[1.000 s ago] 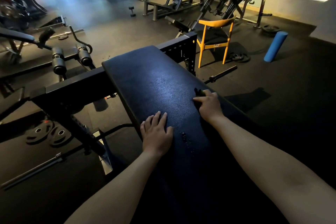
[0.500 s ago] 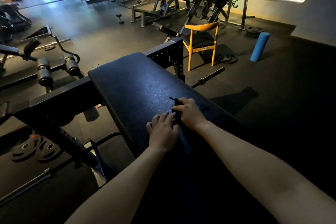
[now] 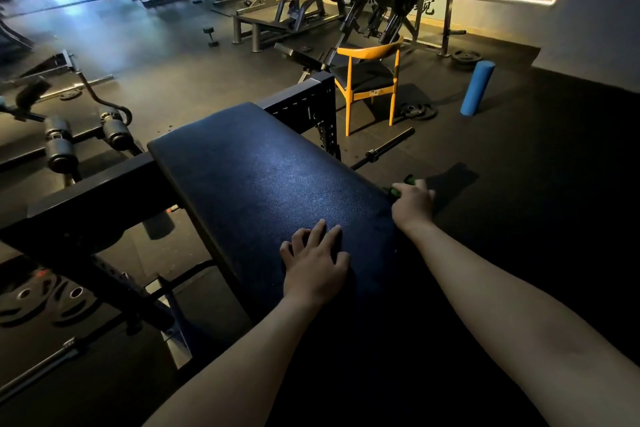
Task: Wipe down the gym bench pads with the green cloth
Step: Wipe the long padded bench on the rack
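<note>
My L hand (image 3: 313, 260) lies flat on the dark padded surface (image 3: 259, 177), palm down, fingers straight & a bit spread, holding nothing. It's toward the near end, closer to the left edge. My R hand (image 3: 412, 199) is at the surface's right edge, fingers curled over the green cloth (image 3: 408, 181). Most of the cloth is hidden under that hand; only small green bits poke out on the far side, right at the edge. Light's dim, so can't tell how the cloth is folded. The two hands are apart.

A black steel frame (image 3: 97, 191) runs across at the far end of the surface, w/ a post sticking up by the far right corner. Beyond that post: a yellow chair (image 3: 367, 80) w/ a dark seat, weight plates (image 3: 417, 111) on the floor just beside its leg, and a blue foam roller (image 3: 477, 87) standing farther right. A barbell (image 3: 384, 146) lies on the floor btwn the chair & my R hand.
</note>
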### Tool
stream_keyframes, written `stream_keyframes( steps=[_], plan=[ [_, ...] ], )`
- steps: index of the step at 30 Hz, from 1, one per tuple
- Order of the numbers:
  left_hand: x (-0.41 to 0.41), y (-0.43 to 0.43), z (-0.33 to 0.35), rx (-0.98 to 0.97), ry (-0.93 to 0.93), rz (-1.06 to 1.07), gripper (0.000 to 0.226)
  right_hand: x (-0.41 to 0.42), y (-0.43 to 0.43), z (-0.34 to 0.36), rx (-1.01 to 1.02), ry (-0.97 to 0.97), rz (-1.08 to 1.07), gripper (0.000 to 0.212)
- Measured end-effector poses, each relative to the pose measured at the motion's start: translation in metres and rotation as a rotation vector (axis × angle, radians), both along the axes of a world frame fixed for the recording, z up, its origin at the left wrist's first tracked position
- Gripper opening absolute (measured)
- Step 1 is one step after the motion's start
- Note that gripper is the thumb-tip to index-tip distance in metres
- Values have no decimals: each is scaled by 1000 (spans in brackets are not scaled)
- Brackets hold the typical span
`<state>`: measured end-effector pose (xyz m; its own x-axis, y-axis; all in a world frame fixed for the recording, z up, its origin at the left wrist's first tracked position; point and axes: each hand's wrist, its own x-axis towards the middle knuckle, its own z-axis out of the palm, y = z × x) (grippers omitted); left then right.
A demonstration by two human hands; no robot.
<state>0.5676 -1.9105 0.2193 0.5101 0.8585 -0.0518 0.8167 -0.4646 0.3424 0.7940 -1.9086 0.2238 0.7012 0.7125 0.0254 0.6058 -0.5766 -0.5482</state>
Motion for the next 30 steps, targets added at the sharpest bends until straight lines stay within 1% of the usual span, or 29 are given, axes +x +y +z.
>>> stream_keyframes(
  steps=[3, 6, 8, 10, 12, 14, 17, 19, 21, 23, 26, 28, 30],
  plan=[
    [2, 0, -1, 7, 2, 7, 59, -15, 1, 1, 13, -10, 23, 50],
    [3, 0, -2, 7, 1, 22, 58, -42, 6, 2, 60, -26, 136, 51],
    [4, 0, -2, 14, 6, 21, 59, -58, 14, 2, 82, -10, 300, 49],
    [4, 1, -2, 19, 6, 8, 59, -71, 22, 1, 101, 14, 501, 42],
    [3, 0, -2, 13, 4, 2, 59, -76, 27, 1, 123, 20, 622, 39],
    [3, 0, -1, 11, 13, 7, 62, -70, 33, 0, 157, -21, 599, 39],
    [4, 0, -2, 18, 16, 18, 64, -47, 42, -1, 152, -113, 340, 43],
    [5, 0, -3, 26, 15, 22, 61, -38, 49, 2, 114, -85, 165, 46],
    [5, 0, -3, 32, 19, 21, 60, -43, 58, 5, 94, -23, 101, 46],
    [5, 0, -4, 33, 25, 18, 61, -60, 65, 6, 89, 9, 166, 42],
    [4, 0, -3, 30, 26, 17, 66, -82, 64, 8, 96, 3, 403, 40],
    [4, 0, -3, 26, 24, 14, 65, -80, 57, 11, 77, -13, 537, 40],
    [3, 1, -4, 28, 18, 13, 62, -68, 49, 13, 58, -53, 578, 38]
  ],
)
